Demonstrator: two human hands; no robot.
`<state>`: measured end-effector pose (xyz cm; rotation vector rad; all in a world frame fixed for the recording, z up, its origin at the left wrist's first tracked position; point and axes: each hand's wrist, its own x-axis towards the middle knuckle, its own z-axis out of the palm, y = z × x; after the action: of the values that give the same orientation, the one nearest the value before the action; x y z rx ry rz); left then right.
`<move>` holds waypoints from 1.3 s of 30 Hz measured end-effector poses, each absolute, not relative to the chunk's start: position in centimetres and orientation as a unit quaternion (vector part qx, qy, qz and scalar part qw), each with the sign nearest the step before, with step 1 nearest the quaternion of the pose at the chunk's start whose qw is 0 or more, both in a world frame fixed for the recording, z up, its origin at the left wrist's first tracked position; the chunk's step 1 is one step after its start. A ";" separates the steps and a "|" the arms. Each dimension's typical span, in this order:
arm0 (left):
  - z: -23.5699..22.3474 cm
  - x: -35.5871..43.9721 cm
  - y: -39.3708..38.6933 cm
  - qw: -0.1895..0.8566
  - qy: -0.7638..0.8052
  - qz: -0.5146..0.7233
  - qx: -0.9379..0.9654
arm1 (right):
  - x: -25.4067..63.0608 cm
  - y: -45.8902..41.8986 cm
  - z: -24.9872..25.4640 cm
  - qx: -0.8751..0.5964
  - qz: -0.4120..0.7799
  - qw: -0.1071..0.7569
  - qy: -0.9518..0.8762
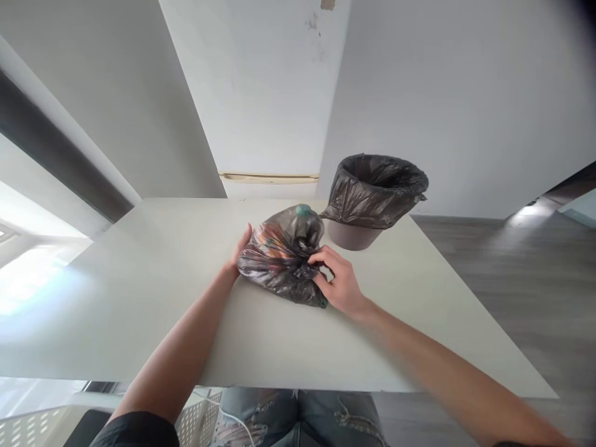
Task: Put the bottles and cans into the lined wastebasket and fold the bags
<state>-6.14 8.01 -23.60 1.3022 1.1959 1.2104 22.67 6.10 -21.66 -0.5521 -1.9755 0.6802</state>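
Note:
A filled dark, see-through garbage bag (274, 264) lies on the white table, with orange and red wrappers and a green item showing through the plastic. Its gathered, twisted neck is pinched between the thumb and fingers of my right hand (342, 282). Against the bag's left side, my left hand (239, 249) holds it with the thumb up along the edge; the other fingers are hidden behind the plastic. Just beyond the bag, to the right, stands a trash can (356, 236) with a dark liner (372, 192) folded over its rim.
The white table (153, 298) reaches from the wall toward my lap. A pale refrigerator-like panel (265, 93) with a yellowish strip stands behind it. Perforated white baskets (198, 417) and a white cable are below the front edge at left. Grey wood floor (470, 261) lies right.

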 end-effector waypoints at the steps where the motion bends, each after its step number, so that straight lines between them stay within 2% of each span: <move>1: -23.6 -5.8 7.9 0.512 0.463 0.506 0.518 | 22.7 5.8 -23.0 -0.266 0.319 0.481 -0.772; 3: -23.5 -5.4 7.7 0.527 0.426 0.535 0.504 | 22.6 5.4 -24.8 -0.313 0.382 0.495 -0.715; 8: -22.7 -6.0 7.2 0.390 0.442 0.583 0.559 | 22.9 6.5 -25.6 -0.283 0.456 0.546 -0.644; 12: -21.5 -6.5 6.7 0.427 0.367 0.482 0.671 | 24.4 8.1 -25.6 -0.228 0.456 0.553 -0.659; 16: -21.0 -6.2 6.6 0.384 0.396 0.405 0.729 | 25.4 8.5 -25.1 -0.203 0.501 0.537 -0.647; 22: -22.1 -5.7 7.3 0.362 0.498 0.495 0.613 | 26.0 8.4 -23.7 -0.175 0.557 0.548 -0.599; 27: -22.7 -6.8 8.6 0.382 0.531 0.590 0.474 | 26.9 8.5 -22.9 -0.124 0.691 0.476 -0.530; 29: -22.3 -7.2 8.7 0.324 0.526 0.642 0.454 | 27.1 8.3 -22.5 -0.136 0.707 0.456 -0.522; 32: -20.7 -7.2 7.9 0.138 0.473 0.713 0.499 | 27.5 7.9 -22.0 -0.140 0.708 0.429 -0.543; 35: -18.8 -5.9 5.9 0.023 0.388 0.645 0.658 | 27.7 7.6 -21.7 -0.102 0.701 0.388 -0.589; 39: -17.7 -2.8 3.8 0.003 0.308 0.484 0.819 | 27.8 7.4 -21.5 -0.057 0.666 0.335 -0.664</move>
<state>-2.78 3.83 -17.73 2.5685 0.9667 1.5160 27.78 7.37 -21.53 -0.1481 -1.7319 1.7382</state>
